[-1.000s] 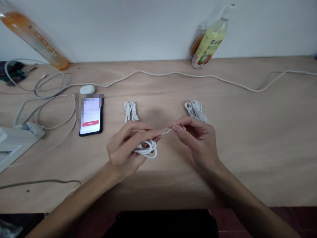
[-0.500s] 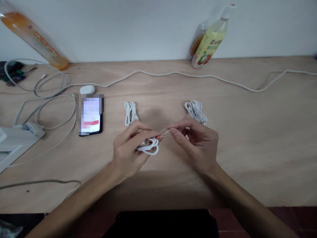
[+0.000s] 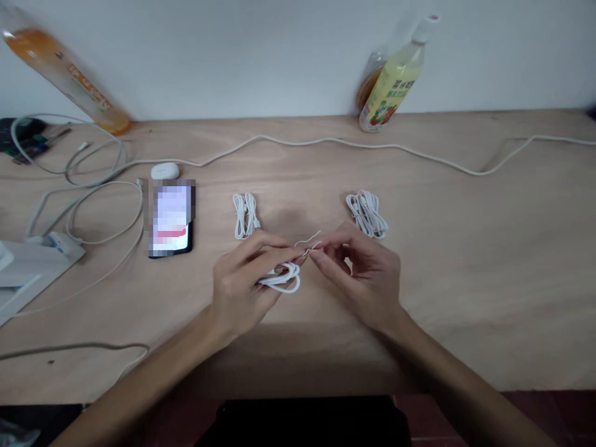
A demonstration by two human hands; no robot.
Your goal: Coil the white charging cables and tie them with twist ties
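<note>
My left hand (image 3: 244, 282) is closed round a coiled white cable (image 3: 286, 278), whose loops stick out below the thumb. From between its fingertips comes a thin white twist tie (image 3: 307, 239) with two loose, bent ends. My right hand (image 3: 358, 267) pinches one end of that tie between thumb and forefinger, close to the left fingertips. Beyond the left hand lies a bundled white cable (image 3: 245, 215) on the table. Just past the right hand is a second pile of bundled white cable (image 3: 367, 213).
A phone (image 3: 170, 217) with a lit screen and a white earbud case (image 3: 165, 171) lie at left. Loose white cables (image 3: 105, 183) tangle near a white device (image 3: 28, 273). An orange drink bottle (image 3: 69, 81) and a yellow one (image 3: 391, 84) stand by the wall.
My right hand has shifted slightly left, nearer the left fingertips. One end of the twist tie now sticks out free above the fingers. The left hand stays round the coiled cable.
</note>
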